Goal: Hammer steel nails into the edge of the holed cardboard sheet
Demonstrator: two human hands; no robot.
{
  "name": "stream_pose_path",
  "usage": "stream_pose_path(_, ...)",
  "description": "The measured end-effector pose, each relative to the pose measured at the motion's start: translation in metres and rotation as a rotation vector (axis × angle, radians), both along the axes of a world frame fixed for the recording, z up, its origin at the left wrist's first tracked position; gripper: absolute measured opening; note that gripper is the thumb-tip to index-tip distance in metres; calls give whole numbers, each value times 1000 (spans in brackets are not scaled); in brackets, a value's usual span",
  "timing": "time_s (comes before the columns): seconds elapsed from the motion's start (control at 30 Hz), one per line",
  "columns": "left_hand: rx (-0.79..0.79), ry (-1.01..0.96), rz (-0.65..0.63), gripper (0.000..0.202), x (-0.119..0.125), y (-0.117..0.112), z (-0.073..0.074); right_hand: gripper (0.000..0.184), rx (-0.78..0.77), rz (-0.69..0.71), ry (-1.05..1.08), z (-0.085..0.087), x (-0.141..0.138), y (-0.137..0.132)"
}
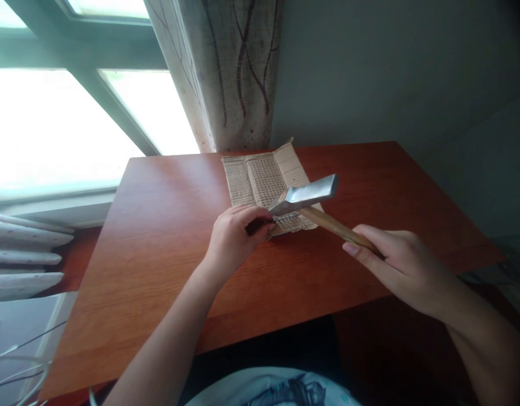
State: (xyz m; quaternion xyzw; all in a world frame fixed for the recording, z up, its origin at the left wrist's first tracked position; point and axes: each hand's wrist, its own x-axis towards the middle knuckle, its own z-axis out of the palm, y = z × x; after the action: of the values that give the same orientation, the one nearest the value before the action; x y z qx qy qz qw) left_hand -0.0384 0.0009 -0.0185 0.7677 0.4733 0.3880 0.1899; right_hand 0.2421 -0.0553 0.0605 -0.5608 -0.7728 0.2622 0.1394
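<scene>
My right hand (395,259) is wrapped round the wooden handle of a hammer (312,192). Its metal head hangs over the near part of a piece of cardboard (238,180), close to the fingertips of my left hand (238,231). That cardboard lies unfolded, with rows of small holes or dark marks down its middle panel and a raised flap at its right. My left thumb and fingers are pinched together at its near edge. Whatever they hold, if anything, is too small or too hidden to make out.
A reddish-brown wooden table (158,282) carries the cardboard. Behind it stand a patterned curtain (247,73) and a plain wall (369,73). Bright window panes (52,129) are at the left. Several cables (23,366) run beside the table's near left corner.
</scene>
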Motion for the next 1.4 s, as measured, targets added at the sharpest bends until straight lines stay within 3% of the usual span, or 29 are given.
stream_pose_path(0.1, -19, -14, 2, 10, 0, 0, 0, 40, 27, -1, 3, 0, 0, -1)
stream_pose_path(0.23, -99, -62, 27, 50, 0, -1, -1, 37, -12, 12, -27, -7, -3, 1)
stream_pose_path(0.3, -112, -45, 27, 58, -1, -1, -1, 37, -25, 21, -47, -11, -5, 2)
stream_pose_path(1.17, -151, -81, 13, 45, -1, 0, -3, 34, 5, 23, -67, -20, -5, 2)
stream_pose_path(1.4, -145, -135, -19, 42, -2, 0, -4, 32, 69, -64, 146, -25, 7, -1)
